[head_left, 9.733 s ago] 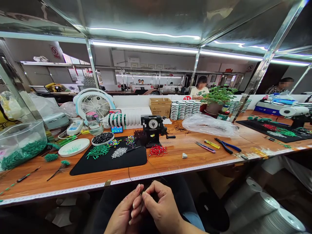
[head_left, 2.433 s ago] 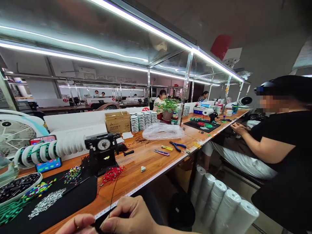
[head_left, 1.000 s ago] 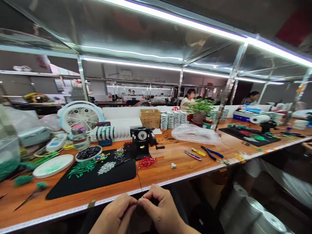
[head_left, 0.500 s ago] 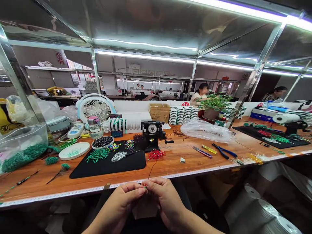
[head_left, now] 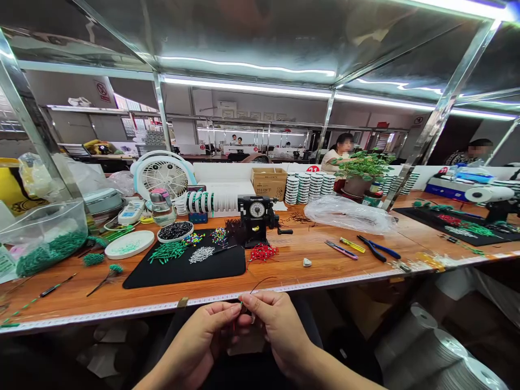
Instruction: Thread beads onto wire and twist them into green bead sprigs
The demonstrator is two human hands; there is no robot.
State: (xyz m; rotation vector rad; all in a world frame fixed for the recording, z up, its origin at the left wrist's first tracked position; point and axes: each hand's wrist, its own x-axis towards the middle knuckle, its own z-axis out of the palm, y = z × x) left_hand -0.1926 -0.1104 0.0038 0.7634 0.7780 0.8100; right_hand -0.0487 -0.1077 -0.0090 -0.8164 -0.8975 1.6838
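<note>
Just below the table's front edge, my left hand (head_left: pixel 205 333) and my right hand (head_left: pixel 282 327) meet fingertip to fingertip. Between them they pinch a small green and red piece (head_left: pixel 241 306), mostly hidden by the fingers. From my right fingertips a thin dark cord (head_left: pixel 263 279) curves up to the right. Both hands are closed, thumbs against forefingers. Beyond them lies a black mat (head_left: pixel 182 277) with green tubes (head_left: pixel 167 252), silvery beads (head_left: pixel 201 254) and colourful beads (head_left: pixel 219 236). Red pieces (head_left: pixel 262 252) lie at its right, before a hand-cranked black machine (head_left: pixel 257 216).
A bowl of dark beads (head_left: pixel 175 232) and a white plate (head_left: pixel 130 245) stand left, near a fan (head_left: pixel 164 176). Pliers (head_left: pixel 377 249), tweezers (head_left: pixel 341 249) and a yellow-handled tool (head_left: pixel 352 245) lie right. A plastic bag (head_left: pixel 349 214) and stacked white spools (head_left: pixel 304 188) sit behind.
The cord end now bends over to the right instead of standing nearly upright. My fingers have shifted slightly on the small piece, and a bit of red shows below. The view has turned slightly left.
</note>
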